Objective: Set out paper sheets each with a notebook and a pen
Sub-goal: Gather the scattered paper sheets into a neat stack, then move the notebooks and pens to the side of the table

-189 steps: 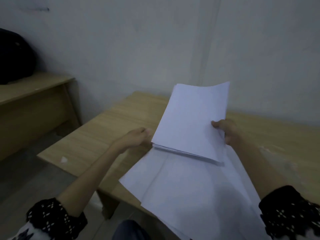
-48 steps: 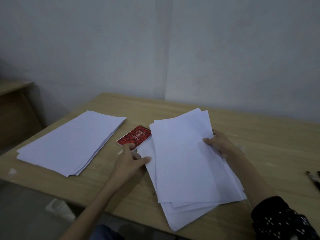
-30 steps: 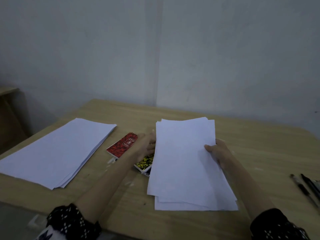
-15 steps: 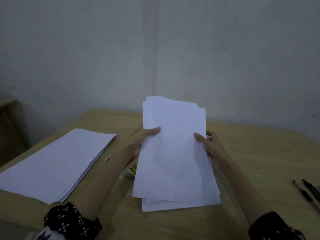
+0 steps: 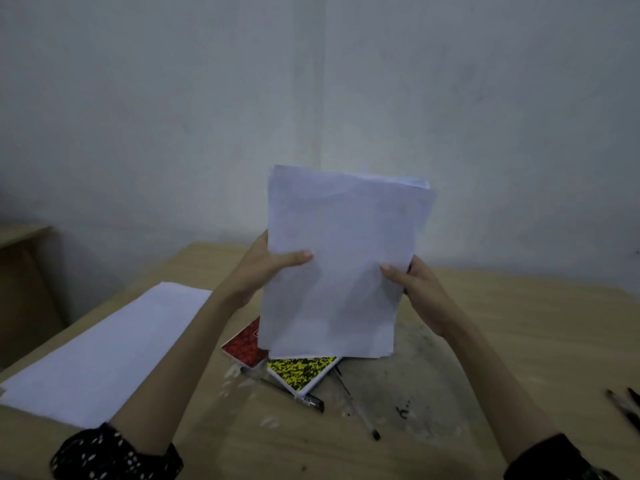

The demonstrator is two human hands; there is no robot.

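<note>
Matt white paper stack (image 5: 339,265), light wood-grain table (image 5: 502,327) with scuffed rough patch, glossy patterned notebook covers (image 5: 301,370), plastic pens (image 5: 356,407).

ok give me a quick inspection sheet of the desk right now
surface: wooden desk, stained and scuffed near the middle
job's things: paper stack held upright above the desk; second paper pile lying flat at left; red notebook and yellow notebook side by side under the held stack; two pens beside them; more pens at the right edge
clutter: small white scraps near the notebooks
grippers: left hand and right hand each grip a side of the paper stack
cables: nothing seen
surroundings: plain wall; another desk at far left
</note>
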